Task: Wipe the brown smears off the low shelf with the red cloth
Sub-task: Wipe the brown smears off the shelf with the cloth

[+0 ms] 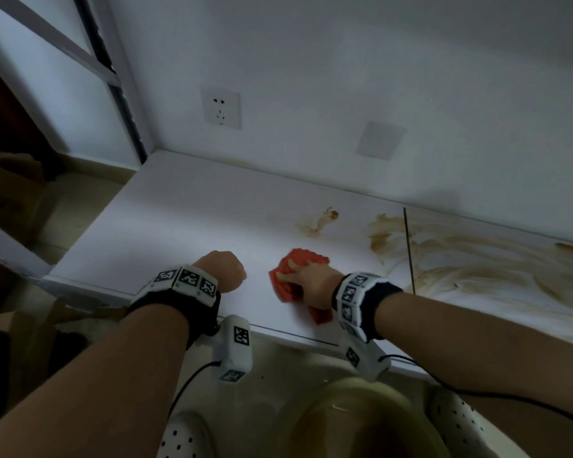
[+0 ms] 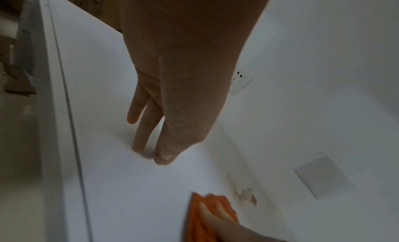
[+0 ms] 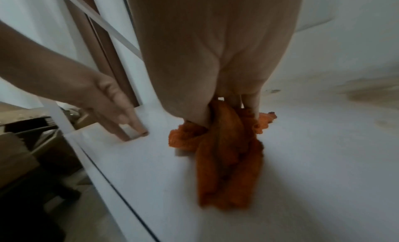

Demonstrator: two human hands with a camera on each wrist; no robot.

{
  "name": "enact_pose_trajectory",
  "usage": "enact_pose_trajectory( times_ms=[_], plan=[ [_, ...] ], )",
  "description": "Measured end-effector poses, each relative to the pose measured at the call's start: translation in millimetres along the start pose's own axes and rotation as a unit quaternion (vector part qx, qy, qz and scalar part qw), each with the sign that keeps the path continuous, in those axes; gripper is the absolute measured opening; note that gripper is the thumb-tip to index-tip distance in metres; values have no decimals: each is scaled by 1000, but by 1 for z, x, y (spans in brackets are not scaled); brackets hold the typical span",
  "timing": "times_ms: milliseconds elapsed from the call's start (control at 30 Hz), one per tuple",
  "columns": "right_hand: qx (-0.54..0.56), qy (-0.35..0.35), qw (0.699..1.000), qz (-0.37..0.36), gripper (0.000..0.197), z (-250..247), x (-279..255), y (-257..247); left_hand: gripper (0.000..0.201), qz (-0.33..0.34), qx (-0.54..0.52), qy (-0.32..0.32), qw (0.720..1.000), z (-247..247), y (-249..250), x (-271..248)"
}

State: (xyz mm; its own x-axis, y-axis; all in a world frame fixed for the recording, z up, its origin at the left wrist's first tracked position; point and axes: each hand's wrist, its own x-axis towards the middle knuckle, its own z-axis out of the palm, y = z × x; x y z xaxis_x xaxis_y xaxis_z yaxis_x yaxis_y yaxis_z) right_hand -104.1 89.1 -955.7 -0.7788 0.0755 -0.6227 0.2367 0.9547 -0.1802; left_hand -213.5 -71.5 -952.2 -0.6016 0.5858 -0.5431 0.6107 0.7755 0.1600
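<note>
The right hand [image 1: 311, 285] grasps the bunched cloth [image 1: 295, 276] on the shelf [image 1: 179, 219], its long axis toward the wall, left of the smears [image 1: 387, 233]; left hand [image 1: 224, 271] fingertips [image 2: 138, 146], straight, touch the shelf.

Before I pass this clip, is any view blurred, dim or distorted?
Head view: dim, wide-angle bending, brown smears legible. Left wrist view: soft; the red cloth streaks at the bottom edge. Right wrist view: crumpled red cloth motion-blurred under the right hand; low white shelf smeary.
</note>
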Motion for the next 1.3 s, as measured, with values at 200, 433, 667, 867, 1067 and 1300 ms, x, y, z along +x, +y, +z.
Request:
enact_pose_trajectory(
  times_ms=[200,433,667,867,1067,1300],
  plan=[
    [-57,6,998,-11,72,-20,27,-20,39,-18,-25,57,998,-1,-11,5],
    [-6,54,997,63,69,-21,15,21,45,-58,-38,42,997,1,-28,4],
    [-106,6,994,-25,48,-5,8,0,43,-100,-50,53,992,7,-26,13],
    [-74,29,996,-36,67,-22,46,-28,40,-122,-33,64,990,8,-16,17],
    [-10,75,997,4,61,-46,69,-15,37,-125,-33,62,990,5,-19,19],
    [18,62,997,31,51,-39,38,6,18,-126,-41,57,990,4,-20,25]
  ],
)
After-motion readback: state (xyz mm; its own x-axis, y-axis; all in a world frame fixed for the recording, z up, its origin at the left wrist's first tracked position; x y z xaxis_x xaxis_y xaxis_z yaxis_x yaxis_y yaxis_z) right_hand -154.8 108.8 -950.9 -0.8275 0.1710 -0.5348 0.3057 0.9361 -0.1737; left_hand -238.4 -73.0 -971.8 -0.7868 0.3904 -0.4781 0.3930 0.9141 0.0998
